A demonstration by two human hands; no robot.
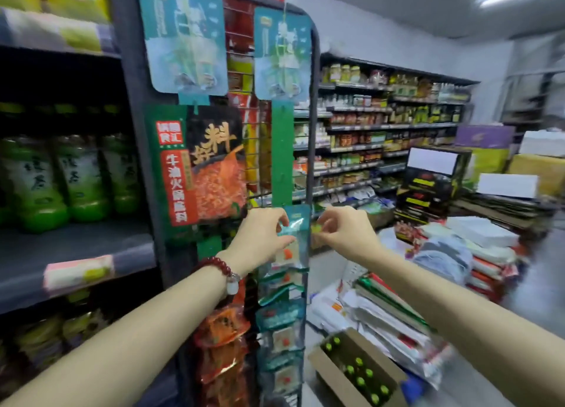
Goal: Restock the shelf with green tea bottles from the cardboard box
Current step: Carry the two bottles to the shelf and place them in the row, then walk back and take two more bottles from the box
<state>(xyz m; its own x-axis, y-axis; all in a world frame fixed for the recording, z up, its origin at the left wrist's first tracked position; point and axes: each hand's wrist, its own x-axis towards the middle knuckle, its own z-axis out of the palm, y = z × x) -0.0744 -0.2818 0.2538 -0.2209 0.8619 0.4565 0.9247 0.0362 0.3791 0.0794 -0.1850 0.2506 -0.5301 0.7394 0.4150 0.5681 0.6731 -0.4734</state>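
Green tea bottles [82, 177] stand in a row on the grey shelf [76, 247] at the left. On the floor at the lower right lies an open cardboard box [345, 376] with several green-capped bottles [360, 373] inside. Both hands are raised at the wire rack [312, 162] on the shelf's end. My left hand [260, 238], with a red bead bracelet on its wrist, pinches a teal hanging packet [295, 244]. My right hand [342, 232] pinches something small and green at the packet's right edge; what it is cannot be told.
Red and teal sauce packets [226, 339] hang down the rack below my hands. Stacked sacks and flattened packaging [397, 308] lie on the floor at the right. More stocked shelves [382, 131] line the back wall, with boxes [428, 180] beside them.
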